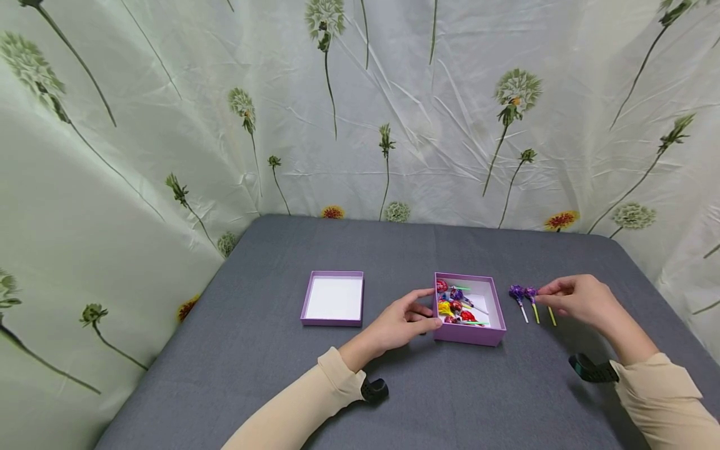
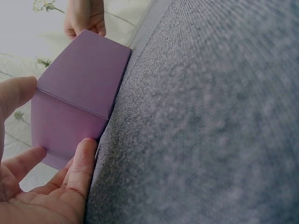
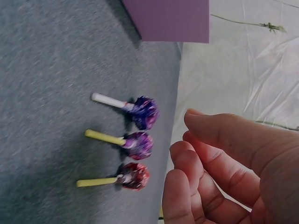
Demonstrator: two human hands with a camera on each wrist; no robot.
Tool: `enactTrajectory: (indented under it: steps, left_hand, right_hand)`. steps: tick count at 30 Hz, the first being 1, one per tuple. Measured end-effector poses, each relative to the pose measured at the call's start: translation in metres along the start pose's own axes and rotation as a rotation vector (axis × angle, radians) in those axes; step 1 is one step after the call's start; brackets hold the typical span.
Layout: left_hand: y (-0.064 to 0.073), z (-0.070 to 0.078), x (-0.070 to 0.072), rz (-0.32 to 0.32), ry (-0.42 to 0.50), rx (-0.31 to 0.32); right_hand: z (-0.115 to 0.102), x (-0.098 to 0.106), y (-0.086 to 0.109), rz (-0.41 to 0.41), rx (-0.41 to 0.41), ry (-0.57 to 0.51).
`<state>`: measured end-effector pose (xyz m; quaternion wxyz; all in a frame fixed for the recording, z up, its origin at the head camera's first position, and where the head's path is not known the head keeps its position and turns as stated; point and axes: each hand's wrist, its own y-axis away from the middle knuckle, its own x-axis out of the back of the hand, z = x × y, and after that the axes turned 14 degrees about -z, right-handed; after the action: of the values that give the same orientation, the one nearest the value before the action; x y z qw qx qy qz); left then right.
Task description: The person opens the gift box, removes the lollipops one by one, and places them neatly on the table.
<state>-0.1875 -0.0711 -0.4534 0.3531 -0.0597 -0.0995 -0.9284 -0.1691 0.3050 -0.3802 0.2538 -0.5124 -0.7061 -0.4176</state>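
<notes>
My left hand (image 1: 400, 323) rests its thumb and fingers against the left side of a purple open-topped box (image 1: 470, 335). Inside that box lie several wrapped lollipops (image 1: 455, 306) in red, yellow and purple. To the right of the box three lollipops are on the table in a row: a dark purple one (image 3: 144, 112) with a white stick, a lighter purple one (image 3: 138, 145) and a red one (image 3: 134, 176), both with yellow sticks. Above the red lollipop hovers my right hand (image 1: 579, 301), loosely curled around nothing; in the head view it hides that lollipop's head.
A shallow purple lid (image 1: 333, 299) with a white inside lies left of the box on the grey cloth-covered table (image 1: 236, 350). Behind and beside the table hangs a pale flower-print curtain (image 1: 427, 144). Each wrist wears a black camera strap (image 1: 593, 370).
</notes>
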Motion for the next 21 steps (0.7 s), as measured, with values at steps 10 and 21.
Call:
enactTrajectory:
  steps: [10, 21]
  left_hand:
    - [0.000, -0.001, 0.001, -0.004, 0.009, 0.002]
    - [-0.001, 0.000, 0.002, -0.003, -0.001, 0.005]
  right_hand:
    - [-0.020, 0.004, -0.005, -0.012, 0.047, 0.016]
    - [-0.039, 0.005, -0.012, -0.019, 0.086, 0.036]
